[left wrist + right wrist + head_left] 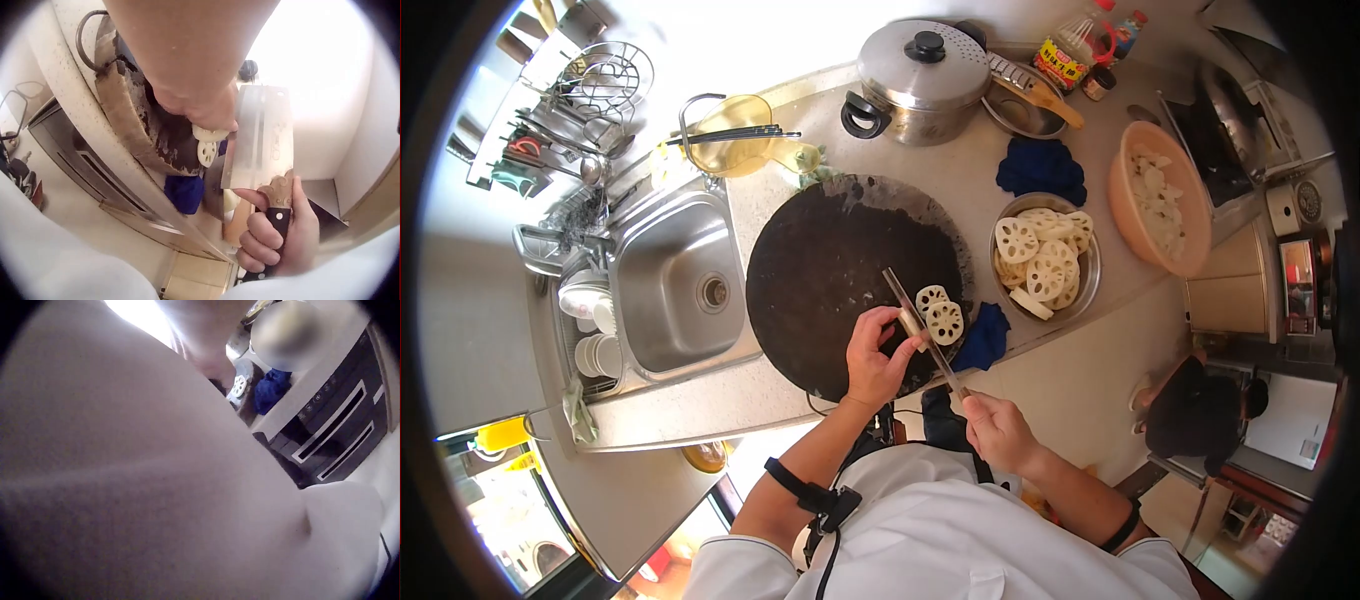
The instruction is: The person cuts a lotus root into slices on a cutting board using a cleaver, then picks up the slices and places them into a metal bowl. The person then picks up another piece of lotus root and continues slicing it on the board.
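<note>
My right hand (pixel 997 432) grips the handle of a cleaver (pixel 265 134). Its broad blade stands on edge over a round, dark chopping block (pixel 830 270), seen edge-on from the head. Just left of the blade, my left hand (pixel 874 355) pinches a short pale piece of lotus root (pixel 911 325) between thumb and fingers. Cut lotus root slices (pixel 944 323) with round holes lie on the block at the blade's other side. Most of the right wrist view is filled by a blurred arm, which hides the cleaver there.
Right of the block stands a metal bowl (pixel 1092 290) of lotus slices. Blue cloths (pixel 1040 172) lie nearby, one at the block's edge. A pink basin (pixel 1122 190), a lidded pot (pixel 920 100) and a sink (pixel 635 290) surround the block. Another person (pixel 1200 415) is at the far right.
</note>
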Demonstrator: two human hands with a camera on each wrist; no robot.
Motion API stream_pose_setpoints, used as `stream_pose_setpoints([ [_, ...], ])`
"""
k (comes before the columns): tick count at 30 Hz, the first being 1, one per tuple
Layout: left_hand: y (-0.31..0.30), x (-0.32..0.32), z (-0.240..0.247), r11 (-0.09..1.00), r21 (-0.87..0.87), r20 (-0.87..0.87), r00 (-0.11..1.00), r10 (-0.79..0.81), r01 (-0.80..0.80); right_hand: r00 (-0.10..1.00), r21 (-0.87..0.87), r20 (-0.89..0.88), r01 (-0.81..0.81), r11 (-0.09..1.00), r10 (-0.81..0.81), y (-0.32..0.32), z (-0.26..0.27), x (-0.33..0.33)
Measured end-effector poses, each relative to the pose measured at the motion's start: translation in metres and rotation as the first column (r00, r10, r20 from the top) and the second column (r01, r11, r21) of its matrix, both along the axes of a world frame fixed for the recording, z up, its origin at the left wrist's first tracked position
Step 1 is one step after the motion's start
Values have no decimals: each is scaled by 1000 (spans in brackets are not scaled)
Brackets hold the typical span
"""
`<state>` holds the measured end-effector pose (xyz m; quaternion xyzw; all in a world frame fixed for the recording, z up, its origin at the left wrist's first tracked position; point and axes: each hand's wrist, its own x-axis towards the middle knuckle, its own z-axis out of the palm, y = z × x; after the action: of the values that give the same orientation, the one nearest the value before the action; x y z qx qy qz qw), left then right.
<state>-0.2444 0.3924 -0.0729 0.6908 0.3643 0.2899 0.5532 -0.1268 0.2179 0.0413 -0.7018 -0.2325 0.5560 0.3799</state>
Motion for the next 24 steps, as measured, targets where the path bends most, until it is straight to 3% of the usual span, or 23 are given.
stream_pose_setpoints([
  [5,2,1,6,1000,0,4,1000,-8,8,996,62,87,-9,998,3,2,-2,-2],
  [8,3,2,9,1000,4,-2,1000,-8,8,998,31,48,-32,999,30,6,0,2],
  [16,5,5,6,974,-222,27,998,51,-44,998,9,1,-63,998,63,22,2,8],
  [21,4,6,13,996,-92,-28,999,18,-20,999,-57,-12,-36,998,35,11,9,6],
  [24,3,6,11,996,-84,-28,1000,14,-16,999,60,4,-38,997,37,7,9,6],
])
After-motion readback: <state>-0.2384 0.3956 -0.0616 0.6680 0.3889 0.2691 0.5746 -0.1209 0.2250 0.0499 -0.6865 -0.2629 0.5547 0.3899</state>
